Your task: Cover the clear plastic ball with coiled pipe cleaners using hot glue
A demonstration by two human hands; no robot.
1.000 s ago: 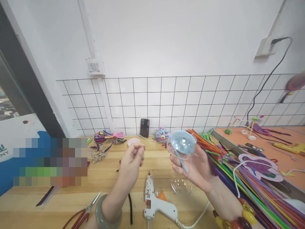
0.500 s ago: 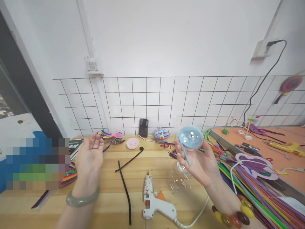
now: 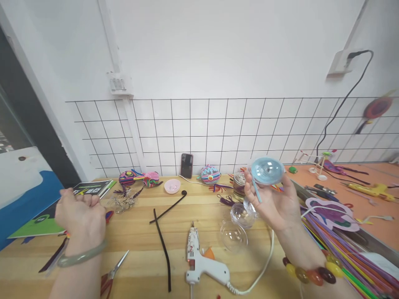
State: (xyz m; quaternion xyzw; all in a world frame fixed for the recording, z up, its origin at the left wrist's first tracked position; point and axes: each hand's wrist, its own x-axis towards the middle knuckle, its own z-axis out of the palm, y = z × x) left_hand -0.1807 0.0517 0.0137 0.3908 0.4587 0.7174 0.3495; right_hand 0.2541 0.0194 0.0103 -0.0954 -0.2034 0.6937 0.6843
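My right hand (image 3: 276,209) is raised palm up, its fingers and thumb around a clear plastic half-ball (image 3: 268,171). Light blue strip fills the half-ball in coils, and a loose blue end (image 3: 257,192) hangs past my fingers. My left hand (image 3: 81,216) is at the left with its fingers curled in; nothing shows in them. Behind it lies a green and black booklet (image 3: 46,220). Scissors (image 3: 114,274) lie to the right of its wrist. Clear empty half-balls (image 3: 233,237) sit below my right hand.
A white glue gun (image 3: 199,263) lies at front centre, left of its cable. Two black pipe cleaners (image 3: 162,245) cross beside it. Farther back are a pink bowl (image 3: 172,186), a phone (image 3: 187,165) and a striped ball (image 3: 210,174). Coloured pipe cleaners (image 3: 352,257) are bundled at right.
My left hand has moved left and its fingers have curled in, uncovering the scissors. My right hand has moved right and slightly up with the half-ball, uncovering a jar behind.
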